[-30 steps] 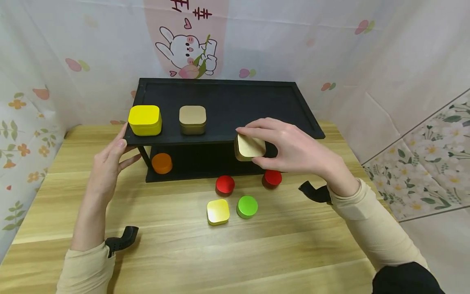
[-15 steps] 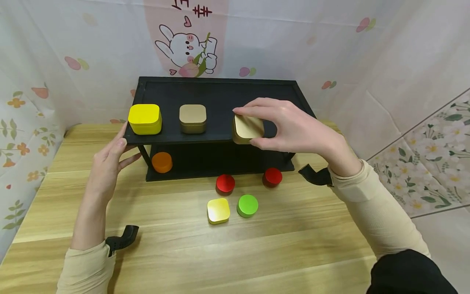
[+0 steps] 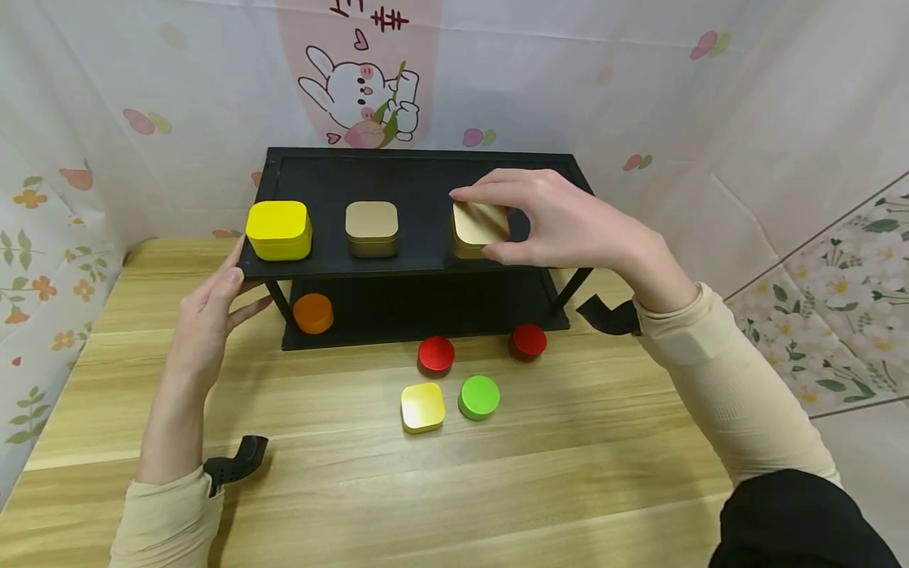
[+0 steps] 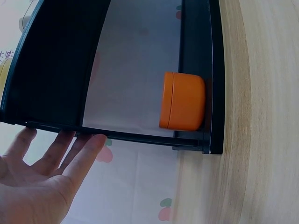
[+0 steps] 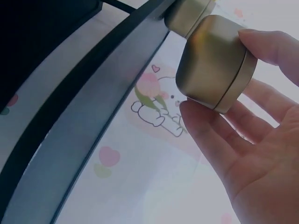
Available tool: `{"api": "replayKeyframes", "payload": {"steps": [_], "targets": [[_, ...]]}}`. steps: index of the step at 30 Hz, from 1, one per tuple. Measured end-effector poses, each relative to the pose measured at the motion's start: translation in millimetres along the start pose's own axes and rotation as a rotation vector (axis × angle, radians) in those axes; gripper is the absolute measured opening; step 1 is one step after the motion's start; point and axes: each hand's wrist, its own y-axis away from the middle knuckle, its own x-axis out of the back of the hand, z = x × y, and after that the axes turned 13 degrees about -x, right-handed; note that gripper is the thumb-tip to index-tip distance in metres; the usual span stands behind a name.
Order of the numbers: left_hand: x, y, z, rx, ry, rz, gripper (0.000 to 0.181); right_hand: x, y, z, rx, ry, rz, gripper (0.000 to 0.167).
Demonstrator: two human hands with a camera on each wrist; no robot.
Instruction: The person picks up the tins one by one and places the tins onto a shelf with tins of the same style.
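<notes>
- Your right hand [image 3: 561,217] pinches a gold box [image 3: 480,223] between thumb and fingers, over the front of the black shelf [image 3: 419,189]; take that box as the centre of the clock in the head view.
- Your left hand [image 3: 209,315], past eight o'clock, touches the shelf's left end with fairly straight fingers, not curled round it; it seems to be steadying it.
- At nine o'clock, on the shelf's top, stands a second gold box [image 3: 372,229]; beyond it, the same way, a large yellow box [image 3: 280,230]; the orange box [image 3: 313,314] sits on the lower tier [image 3: 419,312], at eight.
- The step in hand looks like setting the box down in that front row; the right wrist view seems to show a gap beneath it, though contact is hard to judge.
- The next move calls for lowering it level, then loosening the pinch straight upward; leave your left hand where it is meanwhile.
- On the table [image 3: 341,473], a green box [image 3: 479,397] lies at six; one red box [image 3: 528,341] at five, another near seven.
</notes>
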Motion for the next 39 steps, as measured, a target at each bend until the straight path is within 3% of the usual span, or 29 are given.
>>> {"api": "replayKeyframes", "payload": {"steps": [18, 39], "targets": [[-0.3, 0.6, 0.9, 0.012, -0.006, 0.006, 0.048, 0, -25.3, 11, -0.077, 0.036, -0.135, 0.059], [1.3, -0.4, -2.4, 0.008, 0.016, 0.017, 0.047, -11, -37.9, 17, -0.1, 0.016, -0.213, 0.06]]}}
